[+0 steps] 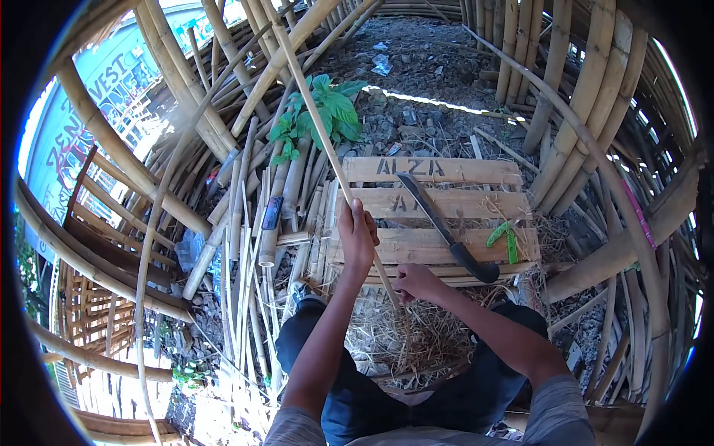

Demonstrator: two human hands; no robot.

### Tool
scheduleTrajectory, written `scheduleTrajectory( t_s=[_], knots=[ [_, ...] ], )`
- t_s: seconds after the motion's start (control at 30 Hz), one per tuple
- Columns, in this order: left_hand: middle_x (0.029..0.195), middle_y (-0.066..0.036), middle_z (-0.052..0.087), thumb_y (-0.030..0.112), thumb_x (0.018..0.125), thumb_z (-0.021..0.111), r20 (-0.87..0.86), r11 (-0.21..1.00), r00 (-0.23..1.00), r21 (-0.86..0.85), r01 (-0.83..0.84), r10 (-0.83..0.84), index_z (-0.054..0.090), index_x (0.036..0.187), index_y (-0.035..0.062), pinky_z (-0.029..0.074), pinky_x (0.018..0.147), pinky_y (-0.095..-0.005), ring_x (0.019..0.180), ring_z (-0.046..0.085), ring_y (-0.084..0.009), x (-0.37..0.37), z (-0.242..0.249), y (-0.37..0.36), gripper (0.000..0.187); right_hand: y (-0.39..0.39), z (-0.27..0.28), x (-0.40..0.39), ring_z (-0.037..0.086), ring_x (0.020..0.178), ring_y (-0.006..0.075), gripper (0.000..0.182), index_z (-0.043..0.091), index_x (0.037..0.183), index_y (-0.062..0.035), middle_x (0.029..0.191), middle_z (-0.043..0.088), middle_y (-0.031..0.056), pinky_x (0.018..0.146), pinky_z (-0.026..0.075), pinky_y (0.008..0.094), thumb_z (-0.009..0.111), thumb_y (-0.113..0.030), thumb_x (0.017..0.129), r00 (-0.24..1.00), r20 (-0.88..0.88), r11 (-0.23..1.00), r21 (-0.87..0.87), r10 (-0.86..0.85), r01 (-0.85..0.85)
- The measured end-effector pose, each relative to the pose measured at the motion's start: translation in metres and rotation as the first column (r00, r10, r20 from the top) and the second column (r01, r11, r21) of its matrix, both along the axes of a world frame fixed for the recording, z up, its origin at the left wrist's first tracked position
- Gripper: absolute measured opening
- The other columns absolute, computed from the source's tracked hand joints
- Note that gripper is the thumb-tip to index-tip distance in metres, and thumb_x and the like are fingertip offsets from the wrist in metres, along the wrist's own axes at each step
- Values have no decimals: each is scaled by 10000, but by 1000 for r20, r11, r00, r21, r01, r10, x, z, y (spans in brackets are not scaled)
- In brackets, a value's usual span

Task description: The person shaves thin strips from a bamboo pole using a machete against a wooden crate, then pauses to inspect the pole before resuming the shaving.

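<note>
A long, thin bamboo strip [316, 119] slants from the top of the view down between my knees. My left hand [358, 232] is wrapped around it above the slatted bench [439, 201]. Lower down, my right hand [418, 284] is closed with its fingertips against the strip's lower end; its inner fingers are partly hidden. A machete [439, 215] with a black handle lies diagonally across the bench slats, just beyond my right hand. To its right rests a bright green two-armed object [504, 236], whose kind I cannot make out.
Bamboo poles [602, 97] stand along both sides. A phone [272, 213] lies on cut bamboo at left, below a leafy plant [327, 111]. Straw-like shavings [387, 334] cover the ground between my legs. Split bamboo strips [242, 297] are piled by my left leg.
</note>
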State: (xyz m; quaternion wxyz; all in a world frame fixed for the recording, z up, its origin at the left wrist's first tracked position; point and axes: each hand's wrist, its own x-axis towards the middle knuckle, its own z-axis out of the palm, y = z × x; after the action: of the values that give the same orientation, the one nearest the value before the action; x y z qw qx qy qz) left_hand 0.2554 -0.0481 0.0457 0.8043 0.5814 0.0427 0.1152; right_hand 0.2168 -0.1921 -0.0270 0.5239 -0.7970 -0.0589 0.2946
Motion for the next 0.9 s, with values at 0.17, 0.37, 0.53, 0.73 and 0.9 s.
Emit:
scheduleTrajectory(
  t_s=[0.17, 0.37, 0.53, 0.73, 0.9],
  knots=[
    [533, 57, 294, 375, 977, 367, 13, 999, 999, 23, 40, -40, 345, 821, 127, 189, 332, -207, 390, 233, -24, -6, -14, -17, 293, -4, -18, -3, 639, 504, 178, 145, 506, 712, 18, 602, 613, 118, 457, 529, 278, 575, -91, 777, 999, 4, 998, -52, 42, -41],
    [520, 49, 277, 370, 975, 374, 120, 999, 993, 40, -24, 19, 370, 810, 110, 189, 322, -213, 369, 247, -31, -3, 22, 13, 308, -29, -105, -18, 669, 712, 240, 293, 676, 789, 10, 801, 670, 150, 651, 538, 361, 473, -198, 825, 535, 44, 329, -830, 844, -450],
    [512, 50, 248, 393, 973, 362, 184, 999, 983, 30, 11, -16, 346, 782, 122, 146, 327, -212, 367, 216, -32, -2, 23, 47, 332, -48, -93, -18, 645, 820, 310, 188, 664, 885, -31, 840, 654, 154, 714, 522, 389, 552, -143, 784, 726, 185, 539, -790, 663, -291],
    [509, 51, 230, 412, 971, 355, 154, 998, 987, 2, 56, -55, 344, 791, 135, 145, 328, -214, 362, 199, -38, -7, 10, 45, 331, -56, -47, -8, 611, 776, 370, 173, 614, 862, -13, 776, 624, 196, 719, 489, 455, 532, -120, 754, 807, 449, 845, -523, 383, -110],
    [511, 55, 260, 372, 975, 368, 107, 995, 989, 10, 100, -100, 340, 769, 147, 159, 329, -211, 368, 220, -32, -10, -5, 42, 307, -38, -21, -5, 612, 825, 358, 226, 603, 956, -35, 840, 634, 184, 752, 485, 454, 549, -168, 781, 698, 540, 844, -506, 470, -177]
  ],
)
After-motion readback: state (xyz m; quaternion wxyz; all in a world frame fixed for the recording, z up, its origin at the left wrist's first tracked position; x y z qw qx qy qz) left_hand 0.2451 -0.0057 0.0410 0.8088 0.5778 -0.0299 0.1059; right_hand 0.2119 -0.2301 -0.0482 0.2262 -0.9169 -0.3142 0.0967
